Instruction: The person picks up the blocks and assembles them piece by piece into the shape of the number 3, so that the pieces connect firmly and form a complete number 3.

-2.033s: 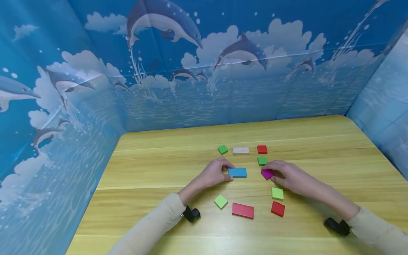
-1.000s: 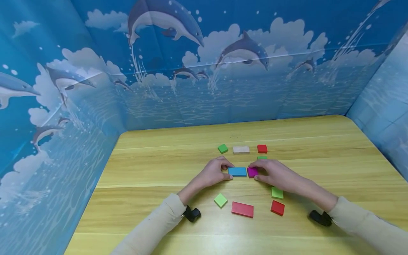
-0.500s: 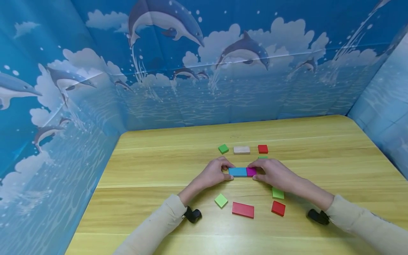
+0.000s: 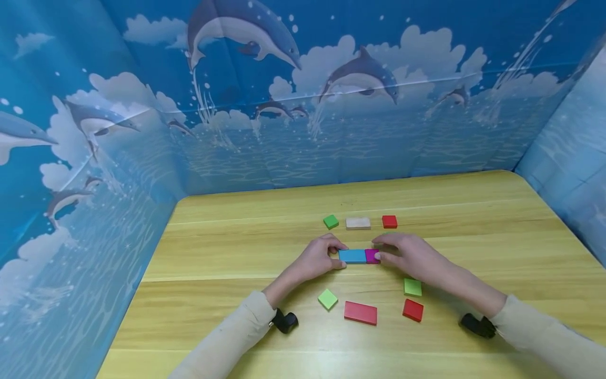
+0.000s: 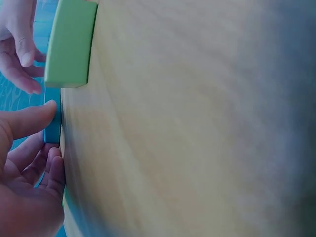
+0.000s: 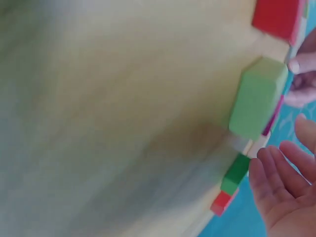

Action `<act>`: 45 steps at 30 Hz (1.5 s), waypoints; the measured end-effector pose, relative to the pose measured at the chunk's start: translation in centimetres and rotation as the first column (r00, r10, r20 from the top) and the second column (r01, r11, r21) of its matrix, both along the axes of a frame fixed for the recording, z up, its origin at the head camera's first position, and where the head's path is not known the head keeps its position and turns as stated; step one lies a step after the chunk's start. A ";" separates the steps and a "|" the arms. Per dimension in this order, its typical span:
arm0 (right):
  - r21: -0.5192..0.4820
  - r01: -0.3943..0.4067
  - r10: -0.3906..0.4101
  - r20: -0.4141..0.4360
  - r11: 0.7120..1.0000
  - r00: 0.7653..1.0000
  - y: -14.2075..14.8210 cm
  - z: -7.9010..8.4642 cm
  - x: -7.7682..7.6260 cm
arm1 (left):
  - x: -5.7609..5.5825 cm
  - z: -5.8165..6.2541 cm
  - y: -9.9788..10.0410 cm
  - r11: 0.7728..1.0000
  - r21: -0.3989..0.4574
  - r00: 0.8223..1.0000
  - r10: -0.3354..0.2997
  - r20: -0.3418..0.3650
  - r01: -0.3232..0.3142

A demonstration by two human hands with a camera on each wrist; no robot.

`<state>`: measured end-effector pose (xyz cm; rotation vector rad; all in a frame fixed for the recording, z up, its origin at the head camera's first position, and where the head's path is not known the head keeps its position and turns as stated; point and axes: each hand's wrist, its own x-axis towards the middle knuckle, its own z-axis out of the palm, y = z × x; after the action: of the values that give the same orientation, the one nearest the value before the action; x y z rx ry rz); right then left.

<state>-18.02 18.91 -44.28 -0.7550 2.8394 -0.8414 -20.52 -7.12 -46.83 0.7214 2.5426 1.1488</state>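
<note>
Near the table's middle, a blue rectangular block point(image 4: 352, 256) lies end to end with a small purple block point(image 4: 371, 256), touching it. My left hand point(image 4: 322, 255) pinches the blue block's left end between thumb and fingers. At the purple block's right end is my right hand point(image 4: 412, 255), its thumb tip overlapping the block in the head view. The right wrist view shows that hand point(image 6: 286, 182) with fingers spread and nothing gripped. A dark green block point(image 6: 235, 174) stands beside its fingertips there; in the head view the hand hides it.
Behind the hands lie a green block point(image 4: 331, 221), a pale block point(image 4: 357, 223) and a red block point(image 4: 390, 221). Nearer are two light green blocks, left point(image 4: 327, 299) and right point(image 4: 412, 287), a long red block point(image 4: 361, 312) and a small red block point(image 4: 413, 310).
My right hand slid the purple block left until it met the blue block's end. Since then its fingers have loosened and drawn slightly right. My left hand has stayed put.
</note>
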 end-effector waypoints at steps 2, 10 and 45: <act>-0.001 0.019 -0.019 -0.012 1.000 1.000 0.5 0.2 -0.2 | 0.0 0.0 0.0 1.000 0.004 1.000 -0.003 -0.001 0.003; 0.003 0.009 -0.008 -0.092 1.000 0.996 2.5 0.2 -1.1 | 0.1 -0.1 -0.1 1.000 0.012 1.000 -0.005 -0.007 0.005; 0.034 -0.087 0.087 0.006 0.996 0.996 0.6 -0.3 -3.3 | 0.1 -0.1 -0.1 1.000 0.016 1.000 0.002 -0.015 -0.002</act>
<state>-21.37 19.46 -44.53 -0.8643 2.7862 -0.7791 -20.39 -7.21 -46.89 0.7344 2.5499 1.1700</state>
